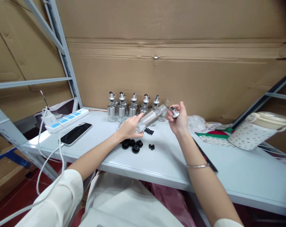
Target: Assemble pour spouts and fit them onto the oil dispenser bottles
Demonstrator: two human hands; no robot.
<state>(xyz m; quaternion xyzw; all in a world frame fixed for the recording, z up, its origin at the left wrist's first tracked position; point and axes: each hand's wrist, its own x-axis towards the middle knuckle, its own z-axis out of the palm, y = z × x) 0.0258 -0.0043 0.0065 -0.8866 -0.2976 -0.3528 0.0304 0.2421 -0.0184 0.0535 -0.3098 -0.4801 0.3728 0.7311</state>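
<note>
My left hand point(131, 126) is wrapped round the lower part of a glass bottle with a metal sleeve point(150, 118), tilted so that its open neck points up and right. Close to that neck, my right hand point(179, 118) grips a silver pourer cap point(174, 112) between curled fingers. The cap and the bottle's mouth are apart. Under the left hand lie several round black stoppers point(135, 148). Some small black pieces point(151, 147) and a row of black strips point(149, 131) are on the table beside them.
Several sleeved bottles with pourer tops point(121, 110) stand at the back. Left are a phone point(76, 133), a white power strip point(69, 118) and loose cables. Plastic bags point(199, 124) and a dotted jug point(251, 134) stand right. Cardboard point(180, 75) walls off the back.
</note>
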